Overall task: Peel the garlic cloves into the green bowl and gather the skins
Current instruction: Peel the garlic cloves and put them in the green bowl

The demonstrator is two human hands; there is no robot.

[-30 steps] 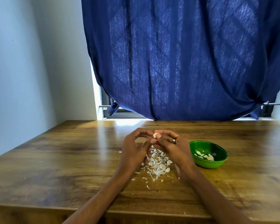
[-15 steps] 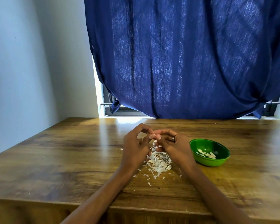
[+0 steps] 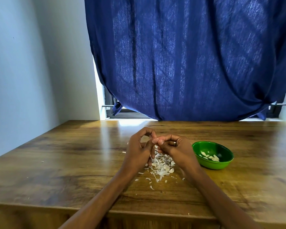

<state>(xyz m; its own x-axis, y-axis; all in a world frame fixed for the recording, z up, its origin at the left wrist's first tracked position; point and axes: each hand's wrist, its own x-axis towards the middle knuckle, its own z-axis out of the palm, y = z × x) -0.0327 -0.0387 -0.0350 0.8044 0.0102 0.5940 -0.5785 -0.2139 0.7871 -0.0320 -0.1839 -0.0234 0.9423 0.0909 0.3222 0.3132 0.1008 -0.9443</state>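
A person sits at a wooden table (image 3: 59, 162) peeling garlic beneath a blue curtain (image 3: 180, 60). From the left, a pale wall (image 3: 23, 71) meets the tabletop. The left hand (image 3: 138, 150) and right hand (image 3: 175, 149) meet fingertip to fingertip above a heap of white skins (image 3: 162, 167); both curl their fingers and pinch one small clove (image 3: 156, 139) between them, most of it hidden by the fingers. A ring (image 3: 174, 143) shows on the right hand. Stray skin flakes lie scattered around the heap. Just right of the hands stands the green bowl (image 3: 221, 164), holding several peeled cloves (image 3: 210, 157). No writing or brand can be read.
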